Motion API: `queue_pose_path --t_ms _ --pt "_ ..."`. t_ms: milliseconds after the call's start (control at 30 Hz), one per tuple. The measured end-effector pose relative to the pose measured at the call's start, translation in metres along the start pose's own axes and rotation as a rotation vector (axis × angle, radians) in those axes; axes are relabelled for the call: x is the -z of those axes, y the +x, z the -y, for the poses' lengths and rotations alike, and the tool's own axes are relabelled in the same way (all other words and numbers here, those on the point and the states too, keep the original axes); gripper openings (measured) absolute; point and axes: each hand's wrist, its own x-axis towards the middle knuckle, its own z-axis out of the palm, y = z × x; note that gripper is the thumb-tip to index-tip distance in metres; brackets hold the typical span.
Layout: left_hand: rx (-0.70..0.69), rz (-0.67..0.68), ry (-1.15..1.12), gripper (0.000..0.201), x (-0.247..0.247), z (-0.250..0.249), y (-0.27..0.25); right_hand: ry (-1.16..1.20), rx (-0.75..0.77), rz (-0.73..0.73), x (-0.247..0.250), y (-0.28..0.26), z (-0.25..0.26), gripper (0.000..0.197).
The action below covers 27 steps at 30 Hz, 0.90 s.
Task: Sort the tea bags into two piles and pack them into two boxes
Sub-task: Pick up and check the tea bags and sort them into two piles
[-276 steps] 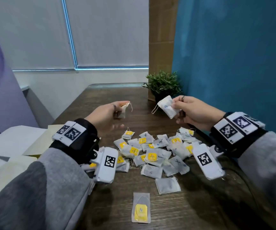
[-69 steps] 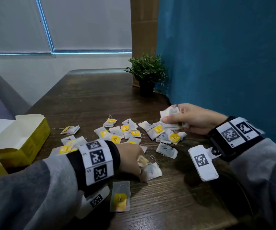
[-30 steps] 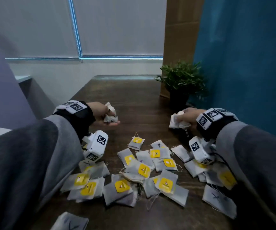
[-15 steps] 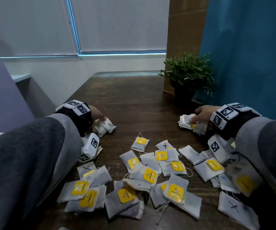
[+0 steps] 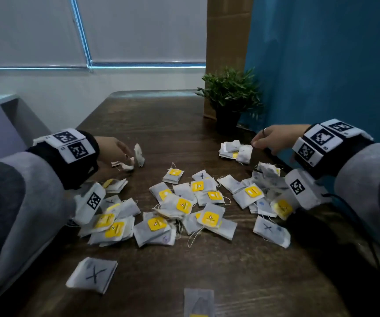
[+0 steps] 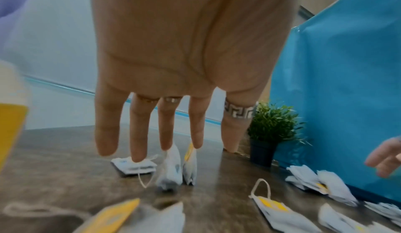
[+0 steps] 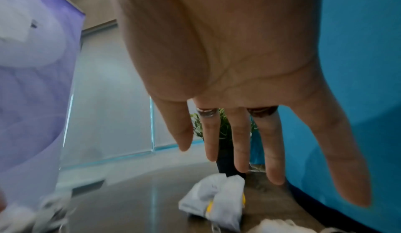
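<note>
Several tea bags (image 5: 185, 204), some with yellow tags and some marked with an X, lie scattered across the dark wooden table (image 5: 161, 124). A small left pile (image 5: 130, 160) sits at the far left, with two bags standing on edge (image 6: 178, 166). My left hand (image 5: 113, 148) hovers just above it, fingers straight (image 6: 167, 130), holding nothing. A right pile (image 5: 235, 152) lies at the far right, seen also in the right wrist view (image 7: 214, 197). Just behind it my right hand (image 5: 273, 138) hangs with spread fingers (image 7: 240, 144), empty.
A potted plant (image 5: 229, 99) stands at the back right against the blue wall (image 5: 321, 65). A yellow box edge (image 6: 10, 116) shows at the far left in the left wrist view. One X-marked bag (image 5: 93, 274) lies alone near the front edge.
Both hands have let go of the bags they held and set them down as two small piles. The fingers have lifted off and spread.
</note>
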Motion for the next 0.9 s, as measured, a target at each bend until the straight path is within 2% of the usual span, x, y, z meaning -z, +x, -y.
queue_pose_path --t_ms 100,167,200,267,333,467,600,733,833,900 --pt "-0.011 -0.09 0.14 0.047 -0.011 0.009 -0.013 -0.24 0.005 0.082 -0.018 -0.014 -0.002 0.045" --pt "-0.017 -0.165 0.287 0.054 -0.016 0.013 -0.017 -0.324 -0.003 0.15 -0.03 -0.022 -0.005 0.053" --pt "-0.015 -0.16 0.289 0.053 -0.018 0.013 -0.02 -0.342 -0.008 0.184 -0.036 -0.024 -0.006 0.057" --pt "-0.023 -0.06 0.266 0.055 -0.023 0.01 -0.026 -0.348 0.0 0.222 -0.046 -0.027 -0.01 0.06" --pt "-0.005 0.056 0.307 0.059 -0.029 0.007 -0.032 -0.333 0.034 0.198 -0.051 -0.03 -0.013 0.058" --pt "-0.058 0.135 0.395 0.045 -0.036 0.007 -0.033 -0.256 0.107 0.2 -0.049 -0.04 -0.015 0.054" --pt "-0.101 0.235 0.244 0.039 -0.041 0.01 -0.039 -0.215 0.19 0.285 -0.047 -0.051 -0.016 0.045" --pt "-0.151 0.341 0.203 0.035 -0.044 0.006 -0.05 -0.206 0.252 0.349 -0.048 -0.066 -0.013 0.042" --pt "-0.183 0.28 0.174 0.029 -0.035 -0.007 -0.053 -0.19 0.266 0.377 -0.045 -0.076 -0.006 0.036" --pt "-0.183 0.147 0.147 0.026 -0.03 -0.022 -0.046 -0.184 0.264 0.279 -0.039 -0.075 0.0 0.035"
